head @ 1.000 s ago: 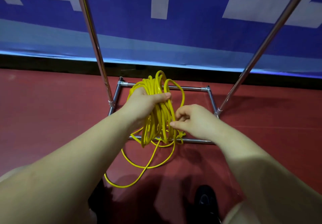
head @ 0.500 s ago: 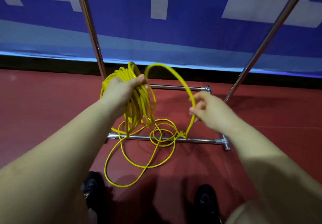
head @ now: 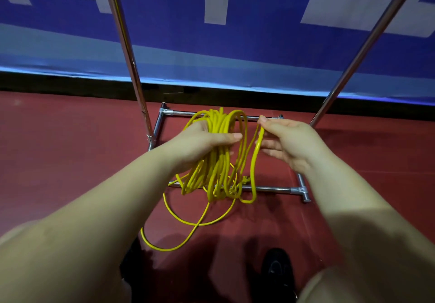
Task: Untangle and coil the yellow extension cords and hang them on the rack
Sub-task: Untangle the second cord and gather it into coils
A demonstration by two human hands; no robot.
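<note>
My left hand (head: 202, 142) grips a thick bundle of yellow extension cord (head: 219, 161) loops, thumb laid across the top. The loops hang down over the front bar of the metal rack (head: 273, 188). My right hand (head: 287, 142) holds one more strand of the same cord just right of the bundle, fingers loosely curled around it. That strand drops into a long loop. A loose tail of cord (head: 179, 232) trails on the red floor towards my feet. The rack's two upright poles rise left and right.
The rack's left pole (head: 128, 55) and right pole (head: 367, 43) slant up on either side of my hands. A blue and white banner (head: 259, 43) runs along the wall behind. My black shoes (head: 277, 269) stand on the red floor (head: 58, 149) below.
My left hand has moved right and down with the bundle. My right hand has brought its strand in close beside the bundle, closing the wide arc into a hanging loop.
</note>
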